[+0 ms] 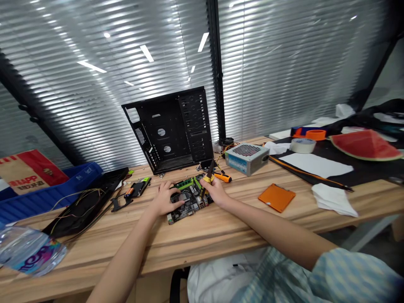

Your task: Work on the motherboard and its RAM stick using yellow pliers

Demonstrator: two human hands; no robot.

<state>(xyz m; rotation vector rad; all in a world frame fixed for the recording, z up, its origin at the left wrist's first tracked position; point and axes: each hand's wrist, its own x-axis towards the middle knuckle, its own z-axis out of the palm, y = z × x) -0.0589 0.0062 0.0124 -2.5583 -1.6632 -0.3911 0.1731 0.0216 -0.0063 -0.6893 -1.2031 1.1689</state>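
A small motherboard (pixel 189 201) with green memory sticks lies flat on the wooden table (pixel 221 231). My left hand (pixel 166 198) rests on its left side, fingers spread and pressing the board down. My right hand (pixel 214 191) is closed round a yellow-and-black screwdriver (pixel 206 180), whose tip points down at the board's right part. A second screwdriver with an orange handle (pixel 223 177) lies just behind my right hand.
An empty black computer case (pixel 172 130) stands behind the board. A grey power supply (pixel 246 158), an orange square plate (pixel 277 197), tape rolls (pixel 303 145), tissues and a watermelon slice (pixel 366 145) lie right. A black side panel (pixel 88 202), blue crate and plastic bottle (pixel 30 250) sit left.
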